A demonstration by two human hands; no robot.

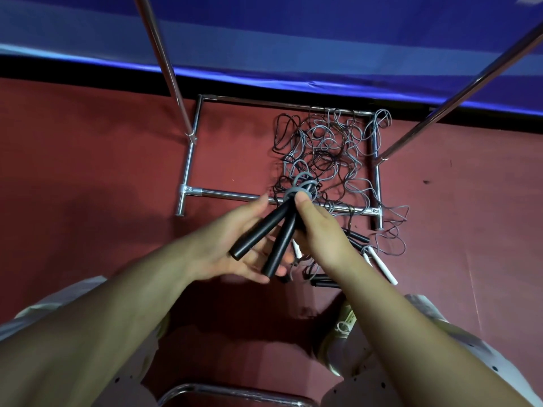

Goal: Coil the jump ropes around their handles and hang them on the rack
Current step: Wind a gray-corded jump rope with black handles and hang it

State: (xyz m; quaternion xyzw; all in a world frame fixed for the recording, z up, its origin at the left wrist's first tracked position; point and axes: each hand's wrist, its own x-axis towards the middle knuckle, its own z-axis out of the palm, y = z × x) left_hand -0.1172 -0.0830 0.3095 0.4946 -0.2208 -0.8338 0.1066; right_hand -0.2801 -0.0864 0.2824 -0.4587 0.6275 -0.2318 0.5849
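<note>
Chrome bar [235, 393] at 6 o'clock, nearest me. My left hand [235, 245] lies open-palmed under two black handles [264, 233]. My right hand [320, 233] pinches their top ends, thumb on the grey cord coil [299, 188]. Loose white handles [382, 264] at 4 o'clock. Tangled ropes [326, 148] at 12, inside the rack base [188, 160] on the red floor [88, 171].
</note>
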